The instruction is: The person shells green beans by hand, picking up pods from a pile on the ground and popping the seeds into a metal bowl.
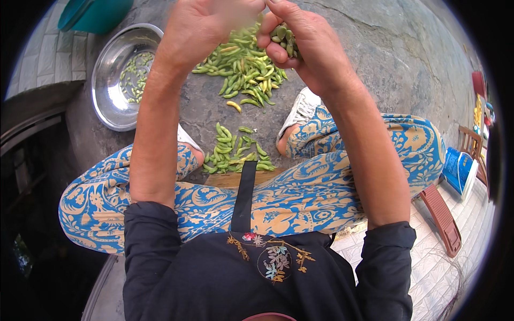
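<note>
Raised at the top of the view, my right hand (307, 50) curls around a small bunch of dull green bean pods (286, 39). Its thumb reaches towards my left hand (213, 24), whose fingers are blurred and partly cut off by the frame's top edge. Whether that hand pinches anything is hidden. Below both hands lies a large heap of green and yellowing bean pods (251, 72) on the concrete floor. A smaller pile of pods (229, 148) sits between my feet. To the left, a wide steel basin (106, 96) holds shelled green beans (136, 76), partly covered by my left forearm.
A teal plastic tub (96, 18) stands at the top left. Along the right are a blue bucket (459, 170), a brown plastic piece (441, 220) and a wooden chair (470, 138). Close by are my crossed legs in patterned trousers (313, 188) and white shoes (301, 108).
</note>
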`<state>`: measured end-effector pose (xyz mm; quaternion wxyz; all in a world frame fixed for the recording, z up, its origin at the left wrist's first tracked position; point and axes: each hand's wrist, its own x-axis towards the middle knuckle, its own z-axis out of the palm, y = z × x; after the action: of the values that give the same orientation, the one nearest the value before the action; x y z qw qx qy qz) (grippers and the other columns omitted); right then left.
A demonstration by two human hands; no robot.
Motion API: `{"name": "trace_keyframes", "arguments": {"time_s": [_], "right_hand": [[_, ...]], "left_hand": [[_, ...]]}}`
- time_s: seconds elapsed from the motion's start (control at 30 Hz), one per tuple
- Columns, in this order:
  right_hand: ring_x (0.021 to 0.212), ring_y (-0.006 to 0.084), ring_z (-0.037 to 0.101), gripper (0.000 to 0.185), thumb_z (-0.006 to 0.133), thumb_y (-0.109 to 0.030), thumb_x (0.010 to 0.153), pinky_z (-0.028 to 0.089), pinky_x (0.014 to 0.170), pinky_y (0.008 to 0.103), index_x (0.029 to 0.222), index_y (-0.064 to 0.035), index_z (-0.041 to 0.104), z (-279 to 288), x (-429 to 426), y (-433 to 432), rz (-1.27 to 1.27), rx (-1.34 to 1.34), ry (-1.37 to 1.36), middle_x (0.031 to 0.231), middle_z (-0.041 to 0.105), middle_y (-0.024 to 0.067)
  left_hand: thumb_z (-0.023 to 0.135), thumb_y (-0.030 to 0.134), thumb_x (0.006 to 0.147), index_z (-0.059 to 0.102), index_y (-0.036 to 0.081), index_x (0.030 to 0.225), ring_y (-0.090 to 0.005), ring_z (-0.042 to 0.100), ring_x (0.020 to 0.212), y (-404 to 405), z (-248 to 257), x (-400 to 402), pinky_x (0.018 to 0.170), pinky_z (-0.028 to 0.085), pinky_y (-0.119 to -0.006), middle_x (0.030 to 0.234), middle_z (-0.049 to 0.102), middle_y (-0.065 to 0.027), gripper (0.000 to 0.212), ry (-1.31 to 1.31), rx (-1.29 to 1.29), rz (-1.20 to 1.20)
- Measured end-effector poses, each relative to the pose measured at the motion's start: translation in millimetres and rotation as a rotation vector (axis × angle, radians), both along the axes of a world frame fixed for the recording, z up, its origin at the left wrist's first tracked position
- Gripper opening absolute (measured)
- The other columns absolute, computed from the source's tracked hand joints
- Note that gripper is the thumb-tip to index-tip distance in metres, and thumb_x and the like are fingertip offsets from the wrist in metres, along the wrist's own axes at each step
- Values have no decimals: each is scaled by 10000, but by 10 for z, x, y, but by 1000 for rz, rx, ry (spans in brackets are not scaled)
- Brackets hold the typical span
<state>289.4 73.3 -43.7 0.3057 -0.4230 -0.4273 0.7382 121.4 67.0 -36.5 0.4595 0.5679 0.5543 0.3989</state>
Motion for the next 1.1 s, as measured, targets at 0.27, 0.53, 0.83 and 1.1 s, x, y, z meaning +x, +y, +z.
{"name": "trace_keyframes", "arguments": {"time_s": [0.27, 0.53, 0.83, 1.1], "right_hand": [[448, 80, 441, 518, 404, -514, 917, 305, 392, 198, 712, -58, 541, -14, -27, -32, -5, -128, 107, 608, 523, 25], [468, 38, 456, 404, 492, -432, 911, 323, 403, 170, 735, -75, 564, -58, -36, -10, 27, 115, 2, 622, 542, -9], [445, 80, 447, 247, 442, -227, 857, 321, 400, 191, 748, -44, 565, -29, 15, -6, 3, -150, 146, 663, 571, 51], [504, 134, 467, 196, 433, -166, 839, 342, 408, 225, 784, -8, 537, -65, 53, 52, -113, -301, 559, 746, 582, 120]], "left_hand": [[576, 210, 883, 584, 60, 727, -27, 452, 498, 12, -165, 80, 465, 344, -163, 635, 582, 6, 217, -391, -116, -74], [529, 209, 897, 588, 66, 743, -48, 488, 490, 11, -200, 45, 463, 374, -169, 625, 581, -8, 219, -583, -170, -72], [550, 211, 888, 605, 52, 784, -63, 518, 502, 33, -239, 9, 477, 404, -169, 654, 603, -24, 198, -569, -210, -80], [677, 238, 775, 623, 72, 714, -51, 490, 541, -247, -1458, -156, 498, 399, -195, 639, 568, 29, 184, 16, -632, -533]]}}
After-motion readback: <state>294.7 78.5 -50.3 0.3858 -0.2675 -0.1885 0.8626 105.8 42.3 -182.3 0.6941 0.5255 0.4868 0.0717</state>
